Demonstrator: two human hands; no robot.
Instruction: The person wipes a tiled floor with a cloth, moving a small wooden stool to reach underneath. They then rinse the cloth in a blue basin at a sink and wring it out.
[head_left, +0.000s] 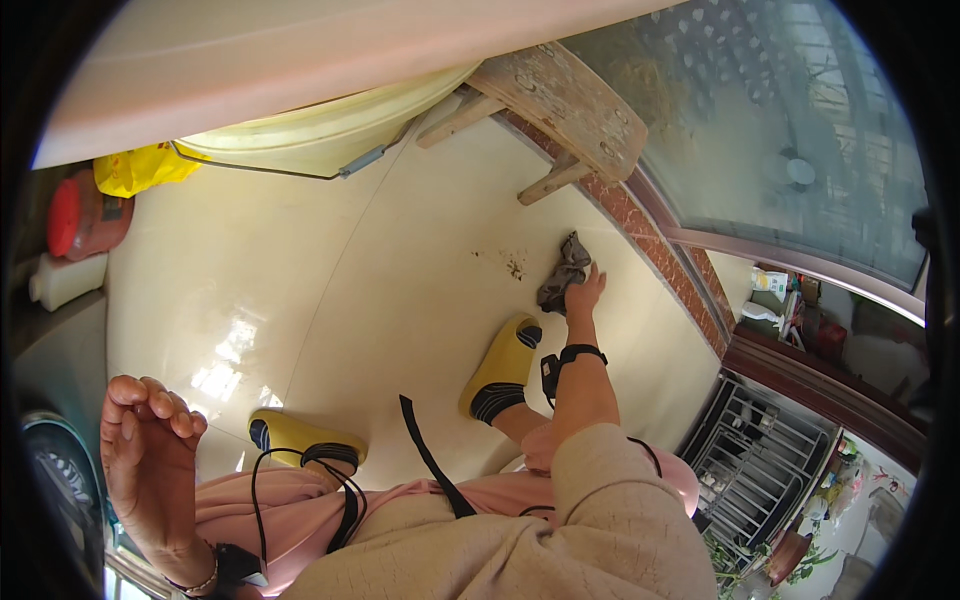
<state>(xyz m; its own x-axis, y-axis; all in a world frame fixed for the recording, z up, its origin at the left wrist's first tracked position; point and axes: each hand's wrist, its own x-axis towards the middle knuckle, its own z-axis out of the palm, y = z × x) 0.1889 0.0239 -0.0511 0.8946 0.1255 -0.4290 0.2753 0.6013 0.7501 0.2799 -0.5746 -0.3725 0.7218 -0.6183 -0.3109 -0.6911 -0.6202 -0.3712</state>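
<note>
My right hand (585, 291) reaches down to the tiled floor (390, 247) and presses on a crumpled dark grey cloth (564, 274). Just left of the cloth lies a small patch of dark crumbs or dirt (515, 266). My left hand (154, 457) is raised at the lower left, palm up with the fingers curled, and nothing shows in it. Below, my feet stand apart in yellow slippers (489, 360).
A worn wooden stool (562, 105) and a pale bucket (315, 139) with a wire handle stand ahead. Glass door panels (757, 150) rise at the right above a reddish sill (630, 225). A red-lidded jar (90, 216), white bottle (71, 279) and metal rack (757, 450) flank me.
</note>
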